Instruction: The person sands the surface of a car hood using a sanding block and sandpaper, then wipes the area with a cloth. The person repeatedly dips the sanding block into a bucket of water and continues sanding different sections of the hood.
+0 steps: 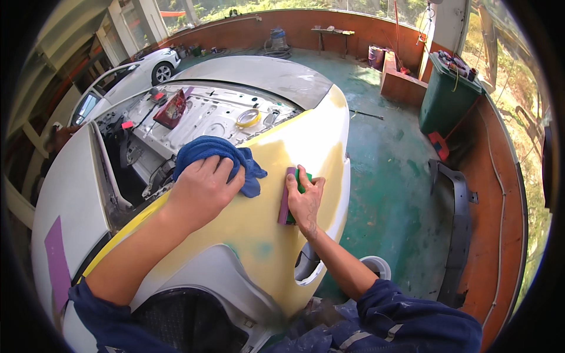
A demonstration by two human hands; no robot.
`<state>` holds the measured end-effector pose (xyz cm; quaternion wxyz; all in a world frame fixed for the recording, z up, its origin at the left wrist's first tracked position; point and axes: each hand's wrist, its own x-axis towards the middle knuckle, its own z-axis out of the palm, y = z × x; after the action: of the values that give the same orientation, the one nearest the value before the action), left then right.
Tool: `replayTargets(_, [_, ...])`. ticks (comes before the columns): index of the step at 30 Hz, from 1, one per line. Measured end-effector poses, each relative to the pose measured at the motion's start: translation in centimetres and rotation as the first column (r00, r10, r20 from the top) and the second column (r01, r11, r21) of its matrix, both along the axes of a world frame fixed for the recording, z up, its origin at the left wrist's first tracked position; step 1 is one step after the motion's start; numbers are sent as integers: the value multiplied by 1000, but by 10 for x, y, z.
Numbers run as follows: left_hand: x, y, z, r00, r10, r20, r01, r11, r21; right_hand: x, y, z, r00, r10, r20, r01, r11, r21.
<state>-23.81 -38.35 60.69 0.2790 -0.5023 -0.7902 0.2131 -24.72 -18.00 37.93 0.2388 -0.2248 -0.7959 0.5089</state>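
Bunched in my left hand [204, 189] is a blue cloth [213, 152], its loose end hanging over the yellow-patched car panel [253, 217]. To its right, my right hand [304, 200] grips a sanding block [286, 197] with a purple strip along its edge and a green body. The block lies against the yellow area of the panel, just below a bright glare patch. My thumb and fingers close around it. Lower down, the wheel arch [194, 317] opens near my body, and an oval opening [308, 263] sits below my right wrist.
Inside the open bay lie a yellow tape roll [248, 118] and a red tail light [170, 110]. A purple sheet [56, 262] sticks to the left panel. On the right are a white bucket [376, 266], a dark bumper part [456, 235] and a green bin [448, 94]. A white car [126, 82] stands behind.
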Motion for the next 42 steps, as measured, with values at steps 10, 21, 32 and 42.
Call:
replayTargets(10, [-4,-2,-9,999,-41,-1,41,997,65,-4,-6,4,1000,-23,21,24,998,-63])
replayTargets(21, [-4,2,-8,999,-45,-19,46,997,59,0,-1,-5,999,-6,-32,4,997,-72])
replayTargets(32, [2,5,-4,1000,-3,-22,4,1000,5,3,-6,2,997,-26,-77,11,982,-188])
replayTargets(42, [2,4,-2,1000,-3,-23,4,1000,13,-8,-19,12,989,25,-146,-55,978,-201])
